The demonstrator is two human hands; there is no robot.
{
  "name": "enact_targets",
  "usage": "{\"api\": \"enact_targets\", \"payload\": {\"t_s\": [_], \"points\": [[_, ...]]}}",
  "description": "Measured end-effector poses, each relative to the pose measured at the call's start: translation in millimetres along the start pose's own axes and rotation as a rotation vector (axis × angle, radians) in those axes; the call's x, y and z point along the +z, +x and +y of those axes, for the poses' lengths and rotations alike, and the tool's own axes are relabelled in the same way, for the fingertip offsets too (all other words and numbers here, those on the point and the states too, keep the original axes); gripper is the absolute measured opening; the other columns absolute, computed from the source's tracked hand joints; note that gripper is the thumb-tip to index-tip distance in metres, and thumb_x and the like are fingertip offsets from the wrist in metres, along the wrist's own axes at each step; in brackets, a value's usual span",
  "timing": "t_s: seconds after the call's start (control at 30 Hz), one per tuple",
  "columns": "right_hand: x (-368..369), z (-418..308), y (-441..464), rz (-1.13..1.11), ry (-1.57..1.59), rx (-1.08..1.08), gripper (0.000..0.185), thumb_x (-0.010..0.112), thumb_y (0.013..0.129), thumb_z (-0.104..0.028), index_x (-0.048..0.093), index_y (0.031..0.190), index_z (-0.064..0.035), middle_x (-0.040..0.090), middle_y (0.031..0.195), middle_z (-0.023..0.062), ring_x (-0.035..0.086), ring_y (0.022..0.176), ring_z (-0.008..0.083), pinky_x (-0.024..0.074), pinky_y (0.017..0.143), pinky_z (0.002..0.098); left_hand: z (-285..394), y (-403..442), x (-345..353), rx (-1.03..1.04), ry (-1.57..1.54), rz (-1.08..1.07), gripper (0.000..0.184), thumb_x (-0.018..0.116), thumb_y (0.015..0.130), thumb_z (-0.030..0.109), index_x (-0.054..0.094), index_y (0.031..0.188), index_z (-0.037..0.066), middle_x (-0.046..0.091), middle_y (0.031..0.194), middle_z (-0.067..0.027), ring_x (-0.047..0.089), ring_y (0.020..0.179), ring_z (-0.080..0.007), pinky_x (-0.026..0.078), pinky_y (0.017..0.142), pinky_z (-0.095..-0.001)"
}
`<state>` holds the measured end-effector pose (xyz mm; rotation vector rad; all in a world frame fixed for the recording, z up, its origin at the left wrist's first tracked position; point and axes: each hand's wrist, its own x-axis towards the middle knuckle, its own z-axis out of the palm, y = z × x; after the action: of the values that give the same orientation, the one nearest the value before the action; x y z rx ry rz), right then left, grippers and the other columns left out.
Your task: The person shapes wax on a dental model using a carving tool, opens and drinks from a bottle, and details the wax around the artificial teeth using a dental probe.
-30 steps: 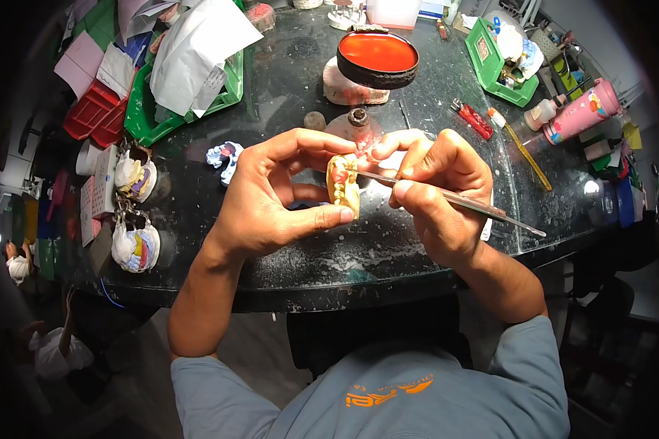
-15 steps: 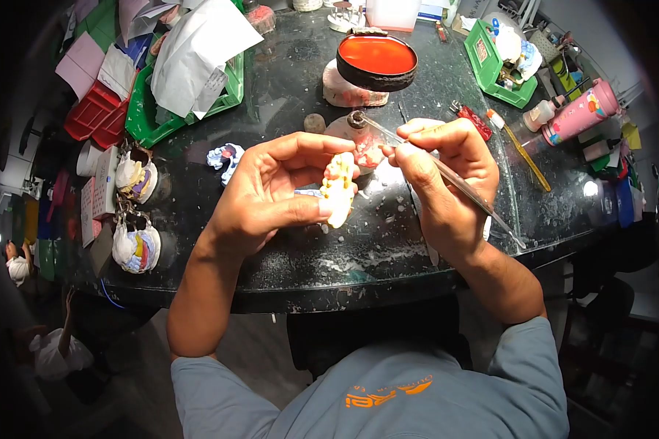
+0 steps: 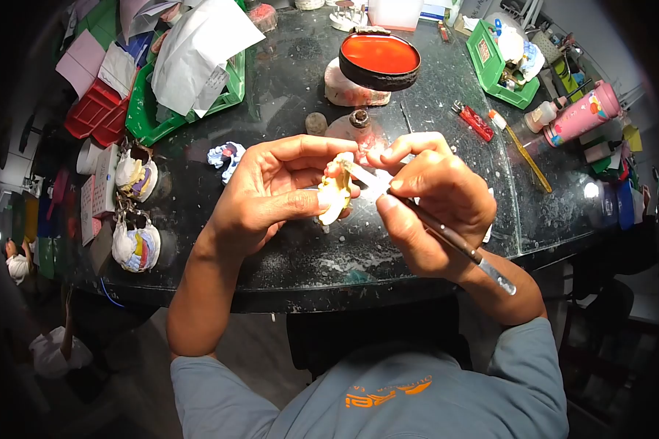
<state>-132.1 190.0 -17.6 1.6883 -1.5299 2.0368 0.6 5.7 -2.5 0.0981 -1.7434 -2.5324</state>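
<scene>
Nearest you, your right hand (image 3: 447, 197) holds a slim, brown-handled tool (image 3: 458, 244) like a pencil; it looks light and stiff, best gripped mid-handle, clear of its blade. Just ahead, your left hand (image 3: 267, 194) curves in a C, thumb and fingers pinching a small yellowish dental model (image 3: 334, 194) above the dark bench (image 3: 307, 271). The tool's pale tip meets or nearly meets the model's far end; which is unclear. The model seems light, rigid and brittle, its teeth likely prone to chipping, so its sides suit your pinch. Beyond stands a dark-mouthed burner (image 3: 359, 119); farther, a round tin (image 3: 379, 77) of glossy red material.
</scene>
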Motion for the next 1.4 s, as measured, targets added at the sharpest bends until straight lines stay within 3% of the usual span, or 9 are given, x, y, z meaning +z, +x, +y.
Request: {"api": "enact_targets", "payload": {"t_s": [0.53,0.67,0.77,0.9,0.97,1.07,1.23,1.37,1.4], "points": [[-3.2,-2.7,5.1,-0.012,-0.083,-0.055,0.016,0.076,0.073,0.006,0.063,0.081,-0.0013,0.066,0.074,0.0064,0.067,0.086,0.0277,0.0544,0.078,0.0355,-1.2,0.4,0.3,0.065,0.141,0.005,0.060,0.077,0.082,0.005,0.058,0.137,-0.008,0.069,0.121,-0.0159,0.068,0.112,-0.0212,0.056,0.099,-0.0356],[-14.6,9.6,7.1,0.157,-0.058,-0.073,0.019,0.072,0.077,0.007,0.062,0.093,0.0014,0.063,0.088,0.0120,0.063,0.088,0.0192,0.0518,0.076,0.0293,6.0,-4.5,-0.8,-0.038,0.299,-0.007,0.053,0.077,0.082,0.001,0.062,0.133,-0.006,0.068,0.114,-0.0095,0.066,0.109,-0.0180,0.056,0.094,-0.0326],[-30.1,10.7,13.1,0.254,-0.020,0.059,0.019,0.070,0.086,0.005,0.059,0.101,0.0006,0.063,0.090,0.0066,0.062,0.080,0.0092,0.0514,0.071,0.0243,10.2,-7.0,8.5,-0.198,0.413,-0.058,0.045,0.073,0.085,-0.003,0.065,0.129,-0.004,0.066,0.109,-0.0054,0.064,0.107,-0.0117,0.058,0.084,-0.0230],[-49.0,18.7,23.6,0.399,-0.006,0.167,0.016,0.069,0.089,0.003,0.058,0.101,0.0000,0.063,0.078,0.0013,0.061,0.071,0.0056,0.0483,0.061,0.0217,3.0,-6.3,17.4,-0.193,0.635,-0.133,0.050,0.072,0.079,-0.003,0.065,0.128,-0.003,0.071,0.109,-0.0067,0.068,0.104,-0.0131,0.060,0.083,-0.0270],[-60.1,25.8,30.1,0.459,-0.086,0.188,0.011,0.070,0.087,0.001,0.060,0.092,-0.0016,0.063,0.077,0.0016,0.059,0.067,0.0038,0.0471,0.057,0.0215,-1.1,-5.1,24.3,-0.172,0.726,-0.137,0.045,0.072,0.079,-0.003,0.066,0.124,-0.003,0.073,0.108,-0.0084,0.070,0.104,-0.0145,0.061,0.084,-0.0289],[-75.2,46.4,33.4,0.489,-0.217,0.178,0.010,0.071,0.083,-0.002,0.063,0.088,-0.0035,0.063,0.077,0.0035,0.060,0.066,0.0066,0.0488,0.057,0.0241,-12.3,-3.9,34.7,-0.057,0.846,-0.131,0.029,0.070,0.081,-0.003,0.069,0.110,-0.004,0.076,0.100,-0.0103,0.075,0.096,-0.0166,0.062,0.080,-0.0299],[-86.0,61.6,37.0,0.388,-0.421,0.282,0.011,0.074,0.076,-0.013,0.064,0.079,-0.0081,0.066,0.071,0.0104,0.064,0.071,0.0265,0.0519,0.068,0.0393,-23.6,3.2,39.4,0.125,1.021,-0.213,0.027,0.069,0.078,0.000,0.072,0.105,-0.002,0.078,0.097,-0.0109,0.077,0.089,-0.0169,0.061,0.074,-0.0274],[-89.8,70.3,29.6,0.198,-0.497,0.261,0.012,0.073,0.076,-0.016,0.066,0.084,-0.0092,0.067,0.074,0.0105,0.064,0.075,0.0295,0.0527,0.072,0.0419,-31.5,6.5,35.0,0.234,1.115,-0.207,0.029,0.070,0.076,0.002,0.076,0.104,0.001,0.078,0.096,-0.0115,0.076,0.084,-0.0169,0.059,0.074,-0.0280],[-91.1,73.8,26.2,0.155,-0.568,0.217,0.012,0.073,0.075,-0.014,0.066,0.083,-0.0077,0.066,0.073,0.0070,0.062,0.074,0.0252,0.0518,0.072,0.0388,-32.6,6.1,33.5,0.247,1.127,-0.207,0.030,0.070,0.075,0.002,0.077,0.104,0.001,0.078,0.096,-0.0118,0.076,0.085,-0.0167,0.059,0.076,-0.0282]]}}
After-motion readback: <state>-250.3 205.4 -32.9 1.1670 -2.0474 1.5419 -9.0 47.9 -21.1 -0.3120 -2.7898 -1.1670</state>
